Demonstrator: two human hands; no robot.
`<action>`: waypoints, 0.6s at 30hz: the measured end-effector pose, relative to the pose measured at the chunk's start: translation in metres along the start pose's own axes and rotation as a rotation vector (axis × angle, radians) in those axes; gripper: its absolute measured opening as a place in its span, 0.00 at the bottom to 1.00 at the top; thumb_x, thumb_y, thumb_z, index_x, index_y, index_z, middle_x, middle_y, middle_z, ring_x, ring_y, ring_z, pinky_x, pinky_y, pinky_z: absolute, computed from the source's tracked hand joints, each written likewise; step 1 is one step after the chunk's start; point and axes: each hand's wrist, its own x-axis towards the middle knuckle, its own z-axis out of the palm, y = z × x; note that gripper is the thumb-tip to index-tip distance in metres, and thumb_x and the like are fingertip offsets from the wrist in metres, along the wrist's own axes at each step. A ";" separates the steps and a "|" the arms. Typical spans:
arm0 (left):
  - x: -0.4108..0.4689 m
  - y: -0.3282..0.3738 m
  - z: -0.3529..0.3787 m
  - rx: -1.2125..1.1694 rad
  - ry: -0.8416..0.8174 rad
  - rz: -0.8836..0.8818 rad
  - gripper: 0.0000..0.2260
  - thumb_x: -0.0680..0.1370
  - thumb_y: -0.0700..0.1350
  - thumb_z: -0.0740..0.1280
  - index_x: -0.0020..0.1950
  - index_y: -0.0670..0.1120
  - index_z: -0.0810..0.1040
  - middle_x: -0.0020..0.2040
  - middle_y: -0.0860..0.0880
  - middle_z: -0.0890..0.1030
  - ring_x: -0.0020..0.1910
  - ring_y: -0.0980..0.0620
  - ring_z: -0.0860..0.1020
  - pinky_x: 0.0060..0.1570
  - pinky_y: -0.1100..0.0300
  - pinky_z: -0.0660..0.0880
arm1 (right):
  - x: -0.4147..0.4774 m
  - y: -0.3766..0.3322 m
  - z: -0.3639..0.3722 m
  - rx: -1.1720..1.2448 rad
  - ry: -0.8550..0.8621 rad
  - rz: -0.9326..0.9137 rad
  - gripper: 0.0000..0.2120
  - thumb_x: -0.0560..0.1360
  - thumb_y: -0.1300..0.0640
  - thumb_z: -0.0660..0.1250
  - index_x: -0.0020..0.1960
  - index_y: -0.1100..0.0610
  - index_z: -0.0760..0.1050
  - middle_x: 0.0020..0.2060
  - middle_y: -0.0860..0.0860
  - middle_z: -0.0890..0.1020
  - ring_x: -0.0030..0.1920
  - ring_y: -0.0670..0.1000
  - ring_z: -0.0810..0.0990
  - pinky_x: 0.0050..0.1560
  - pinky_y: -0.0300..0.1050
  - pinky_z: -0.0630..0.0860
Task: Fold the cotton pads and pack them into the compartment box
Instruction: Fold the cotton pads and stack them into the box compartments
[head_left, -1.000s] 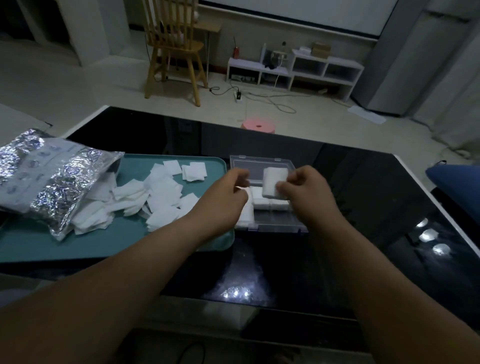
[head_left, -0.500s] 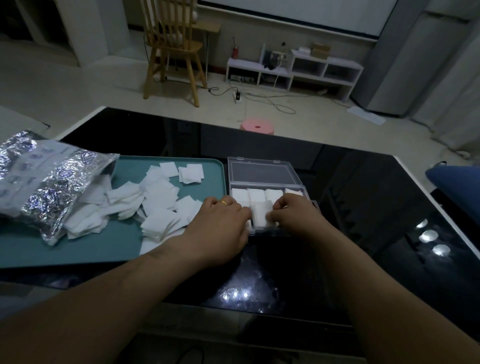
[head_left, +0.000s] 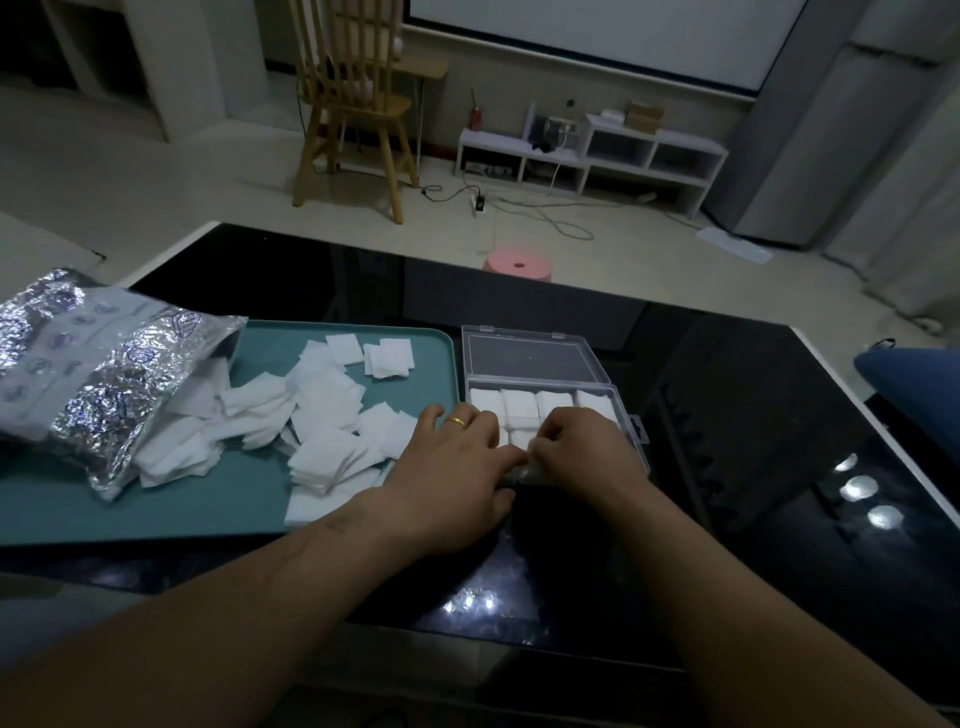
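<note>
Your hands meet at the compartment box (head_left: 530, 358): left hand (head_left: 457, 467) flat on packed cotton pads (head_left: 519, 402), right hand (head_left: 582, 457) pinching a folded pad (head_left: 519, 434).

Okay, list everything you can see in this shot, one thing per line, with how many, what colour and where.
table: one, glossy black, under everything
tray: one, teal, on the table's left
foil bag: one, silver, on the tray's left end, mouth open
loose cotton pads: a big pile, white, spilled across the tray
compartment box: one, clear, right of the tray, lid open
folded pads: four in the far row, white, in the box; others hidden
chair: one, wooden, on the floor beyond
stool: one, pink, behind the table
shelf: one, white, by the far wall
ring: one, gold, on the left hand
left hand: over the box's near left
right hand: over the box's near side, fingers curled
</note>
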 end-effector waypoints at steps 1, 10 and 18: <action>0.000 0.000 -0.002 -0.022 0.027 -0.002 0.19 0.79 0.59 0.57 0.69 0.60 0.75 0.60 0.51 0.74 0.67 0.46 0.68 0.70 0.42 0.59 | 0.000 -0.003 -0.001 0.019 0.041 -0.013 0.05 0.77 0.51 0.67 0.46 0.49 0.81 0.43 0.47 0.85 0.46 0.51 0.82 0.48 0.50 0.81; -0.037 -0.068 -0.055 -0.154 0.182 -0.264 0.10 0.78 0.47 0.63 0.58 0.53 0.79 0.58 0.49 0.76 0.60 0.45 0.73 0.59 0.46 0.71 | -0.016 -0.091 0.010 0.165 0.079 -0.390 0.05 0.82 0.53 0.65 0.52 0.50 0.80 0.45 0.46 0.83 0.46 0.50 0.80 0.44 0.47 0.75; -0.091 -0.119 -0.043 -0.283 0.072 -0.484 0.16 0.77 0.59 0.69 0.42 0.52 0.66 0.44 0.53 0.71 0.41 0.50 0.72 0.40 0.52 0.67 | -0.024 -0.132 0.047 -0.086 -0.203 -0.523 0.17 0.78 0.56 0.67 0.66 0.47 0.74 0.61 0.50 0.80 0.61 0.54 0.78 0.59 0.49 0.75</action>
